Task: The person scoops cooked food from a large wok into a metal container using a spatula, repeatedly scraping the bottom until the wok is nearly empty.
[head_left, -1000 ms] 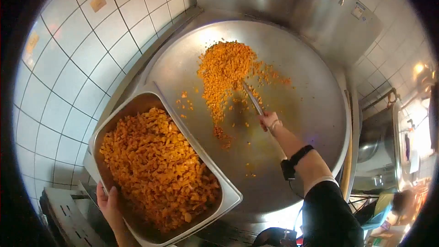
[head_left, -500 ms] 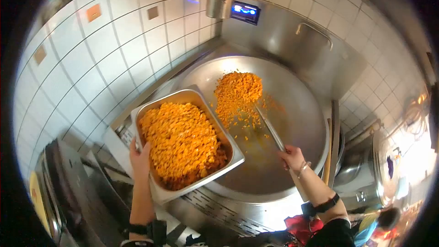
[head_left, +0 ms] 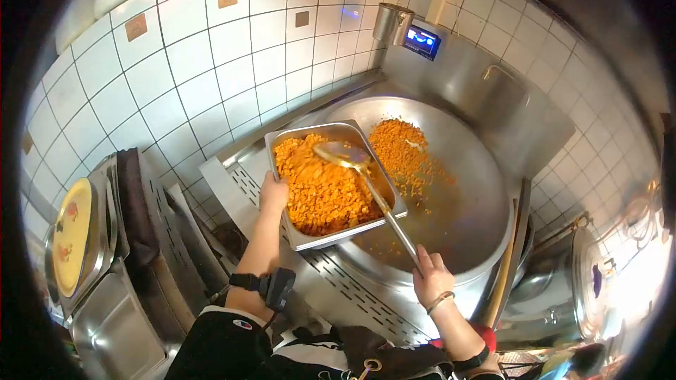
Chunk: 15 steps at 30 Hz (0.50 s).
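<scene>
My left hand (head_left: pixel 274 194) is closed on the left rim of a deep steel tray (head_left: pixel 346 229) filled with orange, bean-like food (head_left: pixel 320 193). Wrapped round the handle of a long metal ladle (head_left: pixel 391 219) is my right hand (head_left: pixel 431 278). The ladle's bowl lies over the food near the tray's back edge, its rounded underside showing. The tray overlaps the left rim of a large round wok (head_left: pixel 465 204). More of the orange food (head_left: pixel 405 155) is spread on the wok's back left wall, with loose pieces lower down.
A slotted steel ledge (head_left: pixel 352 295) runs in front of the wok. A metal cup (head_left: pixel 392 24) and a lit display (head_left: pixel 422 41) are at the back wall. On the left are an empty steel pan (head_left: pixel 116 324) and a yellow round item (head_left: pixel 72 236). A lidded pot (head_left: pixel 556 302) stands right.
The ladle has moved from the wok to over the tray. Less food is heaped in the wok. The view has shifted, showing more of the left side.
</scene>
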Motion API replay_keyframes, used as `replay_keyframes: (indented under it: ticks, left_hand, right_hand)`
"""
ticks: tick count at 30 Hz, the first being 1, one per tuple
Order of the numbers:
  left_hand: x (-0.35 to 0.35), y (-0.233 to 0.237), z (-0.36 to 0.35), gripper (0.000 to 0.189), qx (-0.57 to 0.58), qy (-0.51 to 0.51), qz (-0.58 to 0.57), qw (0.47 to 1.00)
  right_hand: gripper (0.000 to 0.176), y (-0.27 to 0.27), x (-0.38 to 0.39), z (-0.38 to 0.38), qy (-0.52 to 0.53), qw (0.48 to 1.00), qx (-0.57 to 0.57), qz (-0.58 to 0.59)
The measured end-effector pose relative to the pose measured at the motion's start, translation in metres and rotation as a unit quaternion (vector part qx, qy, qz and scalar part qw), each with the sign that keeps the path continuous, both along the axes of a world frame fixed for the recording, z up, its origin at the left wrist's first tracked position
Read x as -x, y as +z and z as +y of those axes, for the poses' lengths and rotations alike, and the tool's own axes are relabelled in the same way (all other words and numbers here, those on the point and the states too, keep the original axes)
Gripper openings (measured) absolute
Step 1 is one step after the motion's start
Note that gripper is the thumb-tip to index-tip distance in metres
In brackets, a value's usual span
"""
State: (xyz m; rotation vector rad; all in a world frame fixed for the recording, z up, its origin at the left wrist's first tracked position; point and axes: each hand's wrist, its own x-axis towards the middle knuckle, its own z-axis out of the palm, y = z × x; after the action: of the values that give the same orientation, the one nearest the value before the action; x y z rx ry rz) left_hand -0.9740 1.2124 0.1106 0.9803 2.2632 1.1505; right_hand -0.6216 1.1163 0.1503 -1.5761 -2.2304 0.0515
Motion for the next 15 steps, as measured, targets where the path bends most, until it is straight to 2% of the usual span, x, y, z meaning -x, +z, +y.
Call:
replay_keyframes:
  ticks: [4, 8, 13, 14, 15]
  left_hand:
    - [-0.005, 0.009, -0.002, 0.032, 0.009, 0.018, 0.024, 1.000]
    - [0.000, 0.002, 0.000, 0.029, 0.014, 0.022, 0.053, 0.998]
    - [-0.007, 0.023, -0.006, 0.032, 0.067, -0.005, 0.003, 0.998]
    - [-0.006, 0.024, -0.005, 0.032, 0.068, -0.004, 0.013, 0.998]
    - [0.000, 0.016, 0.001, 0.034, 0.106, -0.007, 0.069, 0.992]
  right_hand:
    - [0.050, 0.000, 0.013, -0.011, -0.033, 0.997, 0.067, -0.010]
    - [0.050, -0.012, 0.016, -0.016, -0.034, 0.993, 0.098, 0.053]
    - [0.051, -0.027, 0.013, -0.018, -0.010, 0.991, 0.104, 0.082]
    - [0.051, -0.028, 0.012, -0.018, -0.009, 0.990, 0.105, 0.092]
    - [0.054, -0.030, 0.011, -0.016, 0.001, 0.990, 0.115, 0.085]
